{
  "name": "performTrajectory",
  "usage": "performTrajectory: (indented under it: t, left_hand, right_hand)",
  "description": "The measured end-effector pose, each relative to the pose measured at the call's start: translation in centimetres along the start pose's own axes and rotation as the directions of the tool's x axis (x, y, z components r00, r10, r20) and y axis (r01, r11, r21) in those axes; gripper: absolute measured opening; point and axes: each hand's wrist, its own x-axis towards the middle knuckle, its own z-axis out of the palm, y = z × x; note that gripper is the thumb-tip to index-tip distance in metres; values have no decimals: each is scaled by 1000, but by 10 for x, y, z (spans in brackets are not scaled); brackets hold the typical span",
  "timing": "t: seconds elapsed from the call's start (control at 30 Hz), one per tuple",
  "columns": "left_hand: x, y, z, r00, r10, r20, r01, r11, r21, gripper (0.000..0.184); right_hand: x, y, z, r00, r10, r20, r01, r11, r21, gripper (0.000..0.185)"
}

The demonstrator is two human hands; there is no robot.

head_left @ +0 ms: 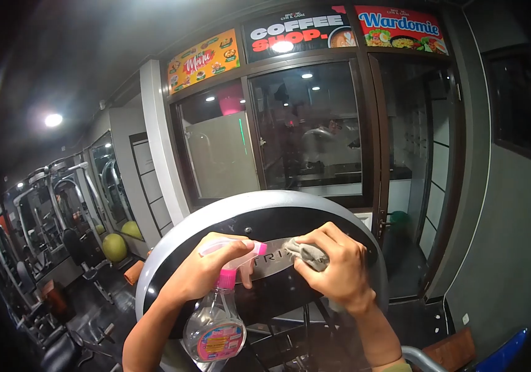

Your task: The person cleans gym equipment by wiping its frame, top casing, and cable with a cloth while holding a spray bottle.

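My left hand (206,270) is wrapped round the neck of a clear spray bottle (215,325) with a pink and white trigger head and a colourful label. Its pink nozzle points right, toward an oval silver logo plate (272,259). In my right hand (338,266) is a bunched grey cloth (311,256), pressed against or just in front of the plate's right part. The plate sits on the black face of a rounded gym machine (250,199) with a silver rim. My hands and the bottle hide parts of the lettering.
Behind the machine stand dark-framed windows (306,124) and a glass door (411,180) under bright menu signs (299,32). Gym machines (61,204) and a yellow-green exercise ball (115,247) are at the left. At the lower right lies a brown board (448,350).
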Motion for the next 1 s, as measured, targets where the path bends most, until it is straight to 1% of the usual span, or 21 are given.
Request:
performTrajectory:
  t: [0.07,0.1,0.13,0.2,0.27,0.33,0.4,0.47,0.5,0.53,0.6,0.67,0.73,0.8,0.87,0.93,0.97,1.0]
  left_hand:
    - [-1,-6,0,1000,18,-4,-18,1000,2,42]
    - [-3,-6,2,1000,14,-2,-14,1000,7,42]
    - [-5,-5,5,1000,13,-3,-13,1000,11,42]
    - [-9,-4,12,1000,20,-3,-20,1000,1,42]
    - [-12,-2,18,999,43,-10,-44,999,-15,42]
    - [-15,1,26,999,-19,-37,17,998,-57,42]
    - [-17,3,32,996,-82,-34,78,991,-105,42]
    - [-21,4,35,988,-154,3,153,975,-159,42]
    - [-23,1,37,988,-155,6,153,970,-189,41]
    - [-25,-1,37,989,-151,0,148,970,-194,41]
    - [-28,-3,40,990,-142,-10,137,969,-206,40]
    - [-29,-7,43,990,-138,-24,130,971,-202,39]
    - [-29,-6,44,991,-128,-41,117,972,-202,38]
    - [-29,-3,47,991,-116,-59,102,974,-204,37]
    - [-28,-6,50,992,-92,-85,75,980,-183,38]
    - [-28,-7,54,991,-74,-114,57,987,-149,39]
    - [-28,-6,57,989,-66,-132,49,991,-128,39]
    - [-27,-5,60,987,-58,-149,42,993,-106,39]
  right_hand:
    - [-3,4,-8,999,35,8,-36,999,21,21]
    - [-4,6,-13,996,85,7,-85,996,40,20]
    - [-6,15,-12,994,105,-38,-106,994,-25,16]
    - [-7,21,-10,980,144,-140,-157,984,-84,15]
    - [-9,14,-5,983,116,-141,-127,989,-73,18]
    - [-15,4,-1,996,45,-78,-47,999,-20,20]
    - [-24,-6,-1,1000,26,13,-27,997,73,22]
    - [-28,4,-2,998,54,-33,-51,995,91,19]
    - [-27,6,-7,994,89,-56,-84,993,83,19]
    - [-24,12,-8,987,95,-129,-91,995,35,17]
    - [-23,19,-9,959,210,-192,-217,976,-13,16]
    - [-26,16,-4,970,168,-176,-181,982,-61,16]
    - [-32,1,0,989,48,-138,-39,997,71,18]
    - [-42,-12,1,999,28,-32,-26,998,60,22]
    - [-43,-12,-5,996,87,-37,-83,992,92,21]
    - [-42,4,-6,985,111,-134,-104,993,58,21]
    - [-41,5,-10,969,188,-159,-186,982,30,20]
    - [-42,10,-9,950,255,-179,-247,967,64,20]
